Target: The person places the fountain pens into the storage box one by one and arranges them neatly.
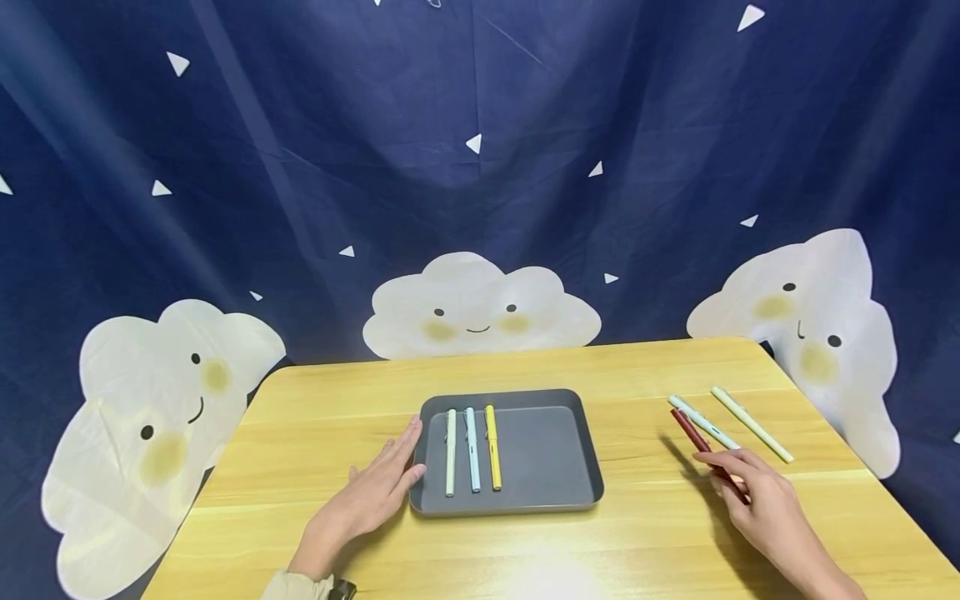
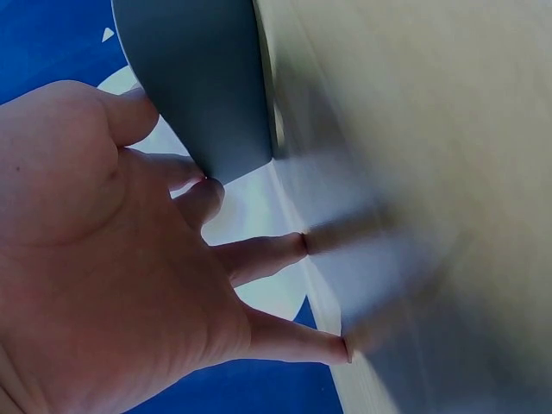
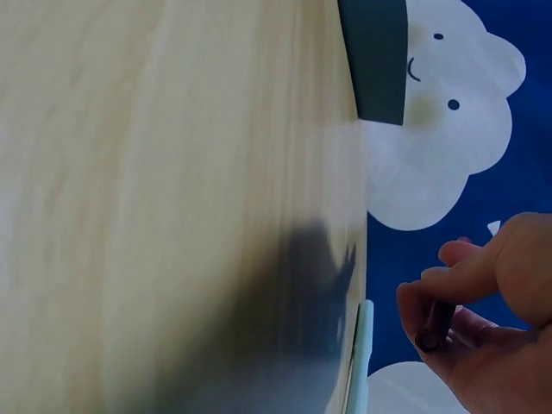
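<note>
Head view: pale wood table (image 1: 641,383) w/ rounded far corners, bright glare nr bottom centre; navy fabric backdrop (image 1: 525,83) behind w/ white triangles (image 1: 473,144) & smiling clouds (image 1: 480,287). L hand (image 1: 371,496), fingers straight & apart, touches L side of grey tray (image 1: 543,458); inside, L to R: pale green pen (image 1: 451,454), pale blue pen (image 1: 472,450), yellow pen (image 1: 492,450). R hand (image 1: 765,500) pinches dark red pen (image 1: 688,429) just above table; second pale blue pen (image 1: 712,427) & second pale green pen (image 1: 752,423) lie nearby

On the far side we see navy cloth (image 1: 540,208) with white triangles (image 1: 750,17) and smiling clouds (image 1: 480,292); nearer, glare (image 1: 555,575) whitens the wooden table (image 1: 315,442).
</note>
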Action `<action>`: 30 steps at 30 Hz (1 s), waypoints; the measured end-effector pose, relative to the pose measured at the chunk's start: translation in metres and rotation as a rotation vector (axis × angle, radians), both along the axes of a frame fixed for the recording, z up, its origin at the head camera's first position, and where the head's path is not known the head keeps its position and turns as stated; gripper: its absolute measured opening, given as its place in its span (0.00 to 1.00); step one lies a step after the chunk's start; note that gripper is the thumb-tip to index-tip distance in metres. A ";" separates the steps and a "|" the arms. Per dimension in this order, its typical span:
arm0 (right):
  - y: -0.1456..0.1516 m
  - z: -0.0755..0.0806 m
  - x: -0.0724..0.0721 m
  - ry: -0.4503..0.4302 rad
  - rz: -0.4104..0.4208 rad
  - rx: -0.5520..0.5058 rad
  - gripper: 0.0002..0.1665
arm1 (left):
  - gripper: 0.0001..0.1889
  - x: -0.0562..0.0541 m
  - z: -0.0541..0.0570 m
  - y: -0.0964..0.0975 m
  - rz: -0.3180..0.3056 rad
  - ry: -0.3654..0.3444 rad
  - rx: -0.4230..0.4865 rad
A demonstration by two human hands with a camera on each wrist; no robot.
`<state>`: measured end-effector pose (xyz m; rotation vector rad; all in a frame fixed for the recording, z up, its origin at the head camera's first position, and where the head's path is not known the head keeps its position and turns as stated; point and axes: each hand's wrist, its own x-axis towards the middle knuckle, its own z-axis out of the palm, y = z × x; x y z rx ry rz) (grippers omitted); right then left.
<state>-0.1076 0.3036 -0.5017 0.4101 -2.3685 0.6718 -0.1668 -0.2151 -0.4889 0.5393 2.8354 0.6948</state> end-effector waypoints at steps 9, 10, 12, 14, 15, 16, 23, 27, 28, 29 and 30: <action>-0.008 0.008 0.001 -0.074 0.015 -0.126 0.26 | 0.35 0.000 0.000 0.000 -0.002 0.017 -0.001; -0.009 0.008 0.002 -0.087 0.013 -0.137 0.25 | 0.35 0.000 0.000 0.000 -0.001 0.019 -0.002; -0.011 0.009 0.002 -0.108 0.010 -0.158 0.23 | 0.35 0.000 0.000 0.000 0.001 0.018 -0.001; -0.013 0.009 0.003 -0.122 0.019 -0.179 0.22 | 0.35 0.001 0.000 0.000 0.003 0.014 -0.001; -0.014 0.009 0.003 -0.128 0.021 -0.190 0.22 | 0.35 0.001 0.000 0.000 0.003 0.016 0.001; -0.015 0.009 0.003 -0.130 0.023 -0.199 0.21 | 0.35 0.001 0.000 0.000 0.005 0.013 0.002; -0.018 0.012 0.002 -0.105 0.032 -0.217 0.22 | 0.35 0.000 -0.002 0.000 0.009 0.005 0.002; -0.019 0.014 0.003 -0.138 0.035 -0.254 0.22 | 0.35 -0.001 -0.002 -0.001 0.007 0.004 -0.001; -0.019 0.015 0.003 -0.151 0.039 -0.266 0.21 | 0.35 -0.001 -0.002 -0.001 0.007 0.002 -0.001; -0.020 0.015 0.002 -0.163 0.042 -0.276 0.21 | 0.35 -0.001 -0.002 -0.001 0.007 0.001 -0.001; -0.020 0.015 0.002 -0.177 0.047 -0.285 0.20 | 0.35 -0.001 -0.002 -0.001 0.006 0.003 -0.001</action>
